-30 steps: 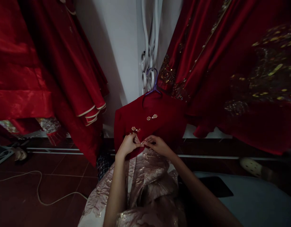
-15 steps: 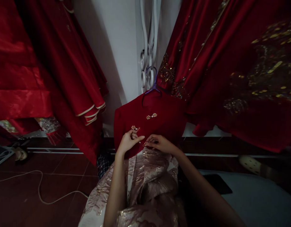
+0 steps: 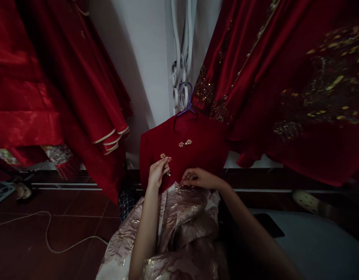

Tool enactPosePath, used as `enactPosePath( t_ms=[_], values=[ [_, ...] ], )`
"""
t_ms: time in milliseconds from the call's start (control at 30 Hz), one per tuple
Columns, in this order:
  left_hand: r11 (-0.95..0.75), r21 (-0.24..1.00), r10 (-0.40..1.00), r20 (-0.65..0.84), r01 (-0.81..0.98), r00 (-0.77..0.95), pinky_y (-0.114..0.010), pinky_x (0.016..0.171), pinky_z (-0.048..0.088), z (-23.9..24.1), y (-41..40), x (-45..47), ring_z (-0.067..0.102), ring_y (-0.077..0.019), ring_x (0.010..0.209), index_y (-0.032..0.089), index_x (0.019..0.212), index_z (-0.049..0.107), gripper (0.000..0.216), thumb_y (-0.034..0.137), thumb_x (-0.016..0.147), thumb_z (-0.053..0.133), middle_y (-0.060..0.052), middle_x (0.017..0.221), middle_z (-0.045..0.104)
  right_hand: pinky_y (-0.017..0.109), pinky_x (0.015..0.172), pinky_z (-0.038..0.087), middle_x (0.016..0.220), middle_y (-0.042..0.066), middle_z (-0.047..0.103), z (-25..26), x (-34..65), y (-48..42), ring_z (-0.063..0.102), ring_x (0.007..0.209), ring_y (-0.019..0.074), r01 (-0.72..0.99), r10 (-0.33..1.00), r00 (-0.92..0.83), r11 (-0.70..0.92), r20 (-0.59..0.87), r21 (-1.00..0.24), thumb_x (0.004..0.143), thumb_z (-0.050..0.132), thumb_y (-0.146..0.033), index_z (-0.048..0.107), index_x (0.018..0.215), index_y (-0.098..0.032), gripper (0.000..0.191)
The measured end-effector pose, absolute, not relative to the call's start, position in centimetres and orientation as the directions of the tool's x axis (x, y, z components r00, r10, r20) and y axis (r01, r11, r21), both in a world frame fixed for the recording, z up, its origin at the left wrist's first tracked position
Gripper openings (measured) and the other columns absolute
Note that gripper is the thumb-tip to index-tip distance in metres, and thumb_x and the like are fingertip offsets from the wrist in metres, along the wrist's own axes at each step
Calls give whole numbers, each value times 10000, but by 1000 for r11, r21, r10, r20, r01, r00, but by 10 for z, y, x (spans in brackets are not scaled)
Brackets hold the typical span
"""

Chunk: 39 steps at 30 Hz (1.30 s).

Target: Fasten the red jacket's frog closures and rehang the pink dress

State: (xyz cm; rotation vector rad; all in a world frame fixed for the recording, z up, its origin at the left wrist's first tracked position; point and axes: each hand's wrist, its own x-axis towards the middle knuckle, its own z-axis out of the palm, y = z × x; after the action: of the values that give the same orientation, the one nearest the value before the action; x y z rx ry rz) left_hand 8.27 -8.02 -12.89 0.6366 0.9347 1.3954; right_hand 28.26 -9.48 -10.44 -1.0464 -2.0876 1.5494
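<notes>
A dark red jacket [image 3: 156, 140] hangs on a purple hanger [image 3: 189, 111] in front of me. Flower-shaped beaded clasps decorate its front: a joined clasp [image 3: 185, 143] sits near the neckline, and another clasp [image 3: 162, 155] lies lower left. My left hand [image 3: 157, 171] is closed, with thumb and fingertips together at the lower-left clasp. A small beaded ornament [image 3: 169, 174] shows just below those fingers. My right hand [image 3: 200, 179] pinches a small beaded clasp piece [image 3: 182, 182] at the jacket's lower front, partly hidden by the fingers. Below lies shiny pinkish patterned fabric [image 3: 194, 210].
Red garments [image 3: 80, 70] hang on the left, and red sequinned garments [image 3: 273, 77] on the right. A white scrolled metal stand [image 3: 176, 74] holds the hanger. A pale cable [image 3: 48, 233] runs over the tiled floor. A dark flat object [image 3: 270, 224] rests on a pale surface at right.
My left hand has moved up slightly and its thumb has closed toward the fingers at the left clasp. My right hand has shifted slightly right and down, still pinching.
</notes>
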Motion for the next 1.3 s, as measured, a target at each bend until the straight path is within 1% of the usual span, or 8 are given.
enactPosePath(
  t_ms=[400, 567, 700, 767, 833, 1000, 1133, 1300],
  values=[
    [53, 892, 969, -154, -449, -191, -193, 583, 453, -132, -80, 92, 560, -64, 622, 138, 819, 681, 406, 429, 538, 727, -37, 780, 644, 289, 647, 504, 829, 59, 651, -106, 285, -95, 604, 730, 142, 377, 721, -673, 143, -165, -915, 662, 666, -474, 575, 886, -145, 408],
    [93, 923, 986, -138, -373, -96, -211, 571, 468, -126, -85, 89, 538, -63, 575, 130, 828, 672, 417, 466, 584, 700, -33, 731, 626, 278, 646, 500, 814, 52, 646, -104, 291, -94, 601, 718, 137, 394, 702, -686, 139, -190, -909, 674, 662, -461, 578, 907, -143, 403],
    [-110, 991, 993, 112, -70, 27, -241, 628, 477, -99, -81, 89, 579, -109, 659, 134, 823, 677, 349, 451, 681, 640, -56, 769, 645, 268, 643, 496, 766, 31, 639, -97, 300, -95, 596, 689, 129, 447, 675, -691, 118, -258, -887, 662, 670, -459, 590, 890, -148, 394],
    [-356, 919, 935, 349, 169, 65, -248, 707, 469, -77, -73, 92, 586, -117, 735, 166, 881, 677, 275, 391, 741, 603, -54, 852, 651, 272, 649, 494, 763, 35, 644, -94, 304, -96, 599, 684, 132, 465, 666, -693, 119, -277, -877, 659, 669, -469, 593, 891, -146, 405],
    [-526, 733, 843, 515, 431, 153, -260, 762, 453, -56, -64, 98, 573, -124, 782, 200, 964, 662, 252, 352, 796, 553, -52, 902, 628, 277, 659, 494, 767, 41, 649, -92, 306, -96, 604, 684, 136, 474, 657, -697, 120, -289, -872, 660, 667, -473, 592, 900, -143, 415],
    [-608, 229, 730, 538, 760, 422, -297, 765, 442, -25, -40, 114, 519, -188, 889, 187, 935, 652, 246, 365, 822, 525, -74, 896, 550, 275, 661, 491, 790, 53, 657, -92, 306, -96, 607, 676, 135, 479, 649, -704, 134, -288, -867, 672, 656, -468, 588, 916, -139, 415],
    [-623, 124, 721, 475, 773, 505, -291, 757, 442, -20, -29, 118, 495, -192, 905, 172, 871, 650, 212, 343, 813, 539, -78, 919, 536, 273, 665, 489, 778, 53, 656, -91, 308, -96, 610, 682, 139, 477, 652, -701, 129, -288, -870, 665, 657, -484, 586, 914, -135, 434],
    [-658, 156, 682, 539, 737, 494, -305, 794, 430, -23, -34, 116, 486, -191, 942, 188, 873, 614, 162, 319, 815, 539, -61, 954, 563, 271, 657, 484, 760, 54, 654, -92, 319, -93, 608, 674, 140, 503, 684, -671, 135, -287, -854, 659, 662, -482, 583, 899, -136, 429]
  ],
)
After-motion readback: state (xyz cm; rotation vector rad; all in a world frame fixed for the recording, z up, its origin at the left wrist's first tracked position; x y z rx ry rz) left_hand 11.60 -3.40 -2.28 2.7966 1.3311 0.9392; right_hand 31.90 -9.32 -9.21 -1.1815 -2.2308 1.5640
